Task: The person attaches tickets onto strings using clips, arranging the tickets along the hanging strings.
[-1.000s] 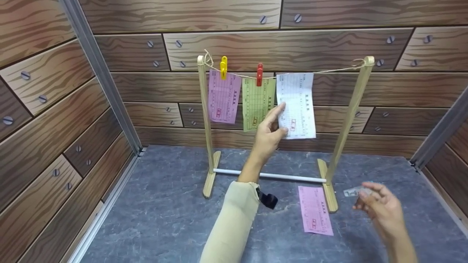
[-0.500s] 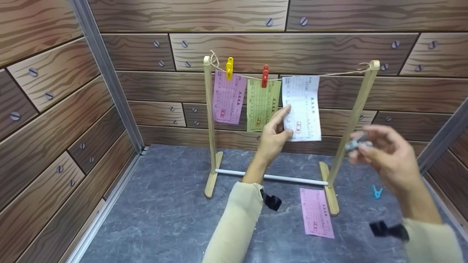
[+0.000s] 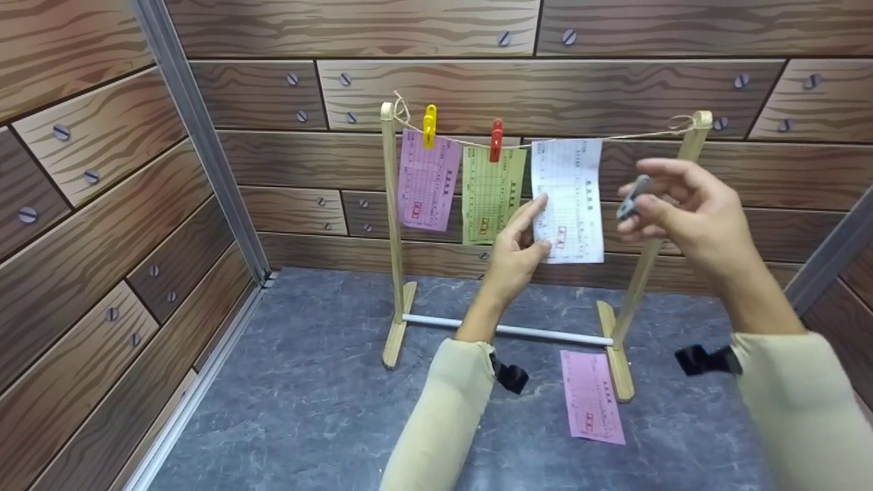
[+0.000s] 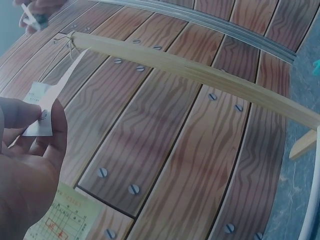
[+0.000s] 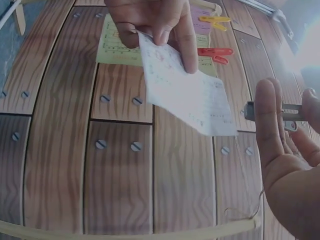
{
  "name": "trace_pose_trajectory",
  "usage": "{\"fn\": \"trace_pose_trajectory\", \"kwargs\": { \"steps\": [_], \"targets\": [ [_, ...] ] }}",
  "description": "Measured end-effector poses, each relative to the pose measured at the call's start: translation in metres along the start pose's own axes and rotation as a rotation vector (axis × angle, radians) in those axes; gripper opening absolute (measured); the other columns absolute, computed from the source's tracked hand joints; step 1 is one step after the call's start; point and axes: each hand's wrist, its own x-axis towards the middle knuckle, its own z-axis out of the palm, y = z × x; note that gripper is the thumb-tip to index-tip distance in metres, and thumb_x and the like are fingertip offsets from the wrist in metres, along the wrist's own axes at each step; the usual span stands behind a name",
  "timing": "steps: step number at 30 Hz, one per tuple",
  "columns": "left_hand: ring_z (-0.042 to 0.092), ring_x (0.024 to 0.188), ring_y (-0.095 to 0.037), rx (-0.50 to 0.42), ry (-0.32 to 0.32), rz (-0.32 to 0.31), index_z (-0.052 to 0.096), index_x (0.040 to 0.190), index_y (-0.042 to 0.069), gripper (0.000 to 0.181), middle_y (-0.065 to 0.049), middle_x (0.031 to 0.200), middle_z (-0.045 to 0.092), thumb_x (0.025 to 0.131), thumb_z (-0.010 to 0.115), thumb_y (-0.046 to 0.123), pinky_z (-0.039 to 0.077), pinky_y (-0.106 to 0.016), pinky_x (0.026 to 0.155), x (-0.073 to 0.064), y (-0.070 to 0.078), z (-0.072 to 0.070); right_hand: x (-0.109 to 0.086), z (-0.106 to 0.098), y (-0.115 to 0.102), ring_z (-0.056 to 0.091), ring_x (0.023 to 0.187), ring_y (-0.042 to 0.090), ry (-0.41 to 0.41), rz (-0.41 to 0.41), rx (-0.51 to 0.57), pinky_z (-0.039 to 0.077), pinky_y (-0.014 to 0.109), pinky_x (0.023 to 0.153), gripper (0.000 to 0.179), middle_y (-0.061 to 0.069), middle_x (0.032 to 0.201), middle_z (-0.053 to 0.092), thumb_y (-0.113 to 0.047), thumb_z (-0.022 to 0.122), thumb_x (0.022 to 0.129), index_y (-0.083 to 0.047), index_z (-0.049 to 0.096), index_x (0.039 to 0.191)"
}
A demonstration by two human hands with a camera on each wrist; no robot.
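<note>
My left hand (image 3: 511, 262) pinches the lower left edge of a white printed slip (image 3: 571, 177), whose top is at the string (image 3: 634, 136). In the right wrist view the white slip (image 5: 185, 95) is tilted below the left thumb and fingers. To its right, my right hand (image 3: 702, 218) holds a grey clothespin (image 3: 633, 198) between thumb and fingers, apart from the paper. A purple slip (image 3: 428, 184) hangs under a yellow clothespin (image 3: 429, 126), and a green slip (image 3: 492, 194) under a red clothespin (image 3: 496, 140).
A wooden stand (image 3: 393, 225) carries the string, with a white bar (image 3: 545, 332) low between its feet. Another purple slip (image 3: 592, 399) lies on the grey tabletop (image 3: 300, 395) by the right foot. A teal object (image 4: 317, 67) shows at the left wrist view's edge.
My right hand has risen from near the tabletop, up and leftward toward the white slip, carrying the grey clothespin. The left hand keeps its pinch on the slip. The blue clothespin is now out of sight.
</note>
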Motion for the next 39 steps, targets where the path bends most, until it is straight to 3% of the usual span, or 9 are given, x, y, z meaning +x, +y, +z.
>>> {"fn": "trace_pose_trajectory", "kwargs": {
  "steps": [3,10,16,21,27,32,35,39],
  "targets": [
    [0.052,0.117,-0.017,-0.001,-0.001,0.007,0.039,0.147,-0.013,0.068,-0.026,0.150,0.038,0.081,0.050,-0.024,0.048,-0.037,0.101,0.000,-0.001,0.000,0.013,0.005,-0.007,0.072,0.076,0.026,0.000,0.023,-0.042,0.058,0.038,0.070,0.035,0.022,0.108,0.069,0.010,0.064,0.092,0.007,0.058,0.126],
    [0.050,0.121,-0.017,0.005,0.002,0.025,0.039,0.146,-0.015,0.068,-0.028,0.149,0.038,0.080,0.050,-0.023,0.044,-0.038,0.106,0.001,-0.003,-0.002,0.052,0.014,-0.024,0.071,0.076,0.022,0.085,0.162,-0.460,0.059,0.033,0.069,0.030,0.009,0.108,0.072,0.000,0.065,0.094,-0.003,0.058,0.123],
    [0.046,0.130,-0.019,0.003,-0.006,0.040,0.038,0.146,-0.016,0.068,-0.030,0.150,0.036,0.081,0.053,-0.022,0.037,-0.038,0.112,0.001,-0.003,-0.003,0.079,0.023,-0.028,0.069,0.063,0.014,0.113,0.135,-0.643,0.058,0.028,0.059,0.030,0.001,0.095,0.070,0.000,0.068,0.094,-0.001,0.060,0.123],
    [0.041,0.136,-0.022,0.010,-0.005,0.046,0.037,0.146,-0.016,0.067,-0.030,0.150,0.036,0.081,0.054,-0.022,0.033,-0.036,0.115,0.001,-0.003,-0.002,0.098,0.034,-0.024,0.064,0.057,0.010,0.122,0.108,-0.796,0.057,0.024,0.055,0.028,0.004,0.089,0.069,-0.003,0.070,0.093,0.003,0.062,0.120],
    [0.044,0.133,-0.020,0.007,-0.002,0.034,0.038,0.146,-0.016,0.067,-0.029,0.151,0.036,0.081,0.053,-0.023,0.037,-0.036,0.112,0.001,-0.003,-0.001,0.116,0.042,-0.015,0.060,0.048,0.006,0.177,-0.004,-0.876,0.053,0.022,0.047,0.005,0.002,0.076,0.068,-0.001,0.067,0.094,0.003,0.066,0.098],
    [0.050,0.121,-0.017,0.002,-0.002,0.041,0.039,0.146,-0.015,0.067,-0.029,0.149,0.038,0.080,0.051,-0.022,0.043,-0.035,0.107,0.003,-0.003,-0.001,0.125,0.045,-0.006,0.058,0.045,0.005,0.196,-0.083,-0.892,0.051,0.019,0.045,0.005,0.006,0.074,0.069,0.001,0.066,0.094,0.005,0.066,0.091],
    [0.051,0.116,-0.017,0.002,-0.003,0.042,0.039,0.146,-0.016,0.068,-0.029,0.149,0.038,0.079,0.049,-0.023,0.046,-0.035,0.104,0.003,-0.003,-0.001,0.129,0.047,-0.002,0.058,0.047,0.004,0.193,-0.090,-0.914,0.050,0.017,0.046,0.004,0.011,0.079,0.071,0.004,0.066,0.093,0.005,0.067,0.090],
    [0.049,0.123,-0.017,0.008,0.003,0.037,0.039,0.145,-0.016,0.069,-0.029,0.149,0.037,0.078,0.049,-0.025,0.042,-0.034,0.107,0.003,-0.004,-0.001,0.133,0.048,0.001,0.057,0.057,0.004,0.163,-0.027,-1.005,0.047,0.014,0.049,0.003,0.014,0.087,0.073,0.000,0.070,0.092,0.002,0.068,0.091]
  ]
}}
